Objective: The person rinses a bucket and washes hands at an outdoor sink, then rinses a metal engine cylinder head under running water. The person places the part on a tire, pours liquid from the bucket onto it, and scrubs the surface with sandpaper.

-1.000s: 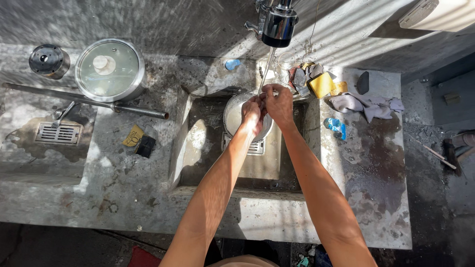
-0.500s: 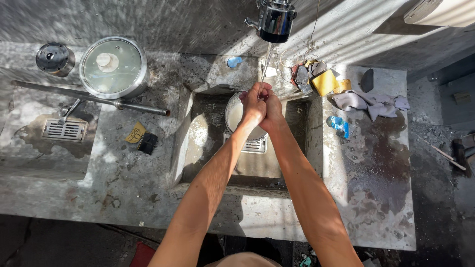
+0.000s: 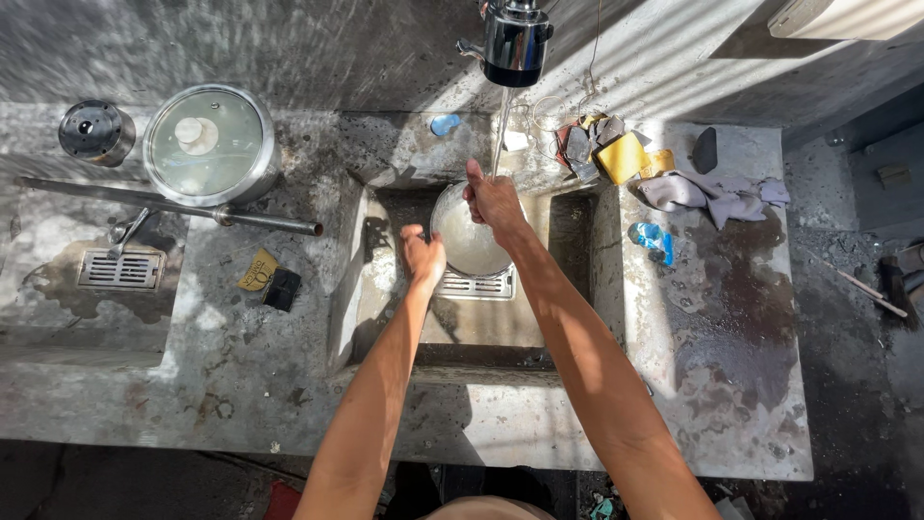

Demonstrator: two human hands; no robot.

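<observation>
Bowl [image 3: 472, 241], round and pale, sits in our sink [image 3: 481, 318] under one tap [image 3: 515, 43]; our right hand [image 3: 496, 202] grips its rim, our left hand [image 3: 423, 258] hangs loosely curled, empty. On the stained concrete worktop [image 3: 192, 385]: one lidded pot [image 3: 210, 144], two drain grates [image 3: 120, 270].

bowl [image 3: 469, 241] in sink [image 3: 577, 250], pot [image 3: 210, 144] left

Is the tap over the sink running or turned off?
Running. A thin stream of water drops from the shiny tap to the right hand, held over the pale bowl in the sink.
</observation>
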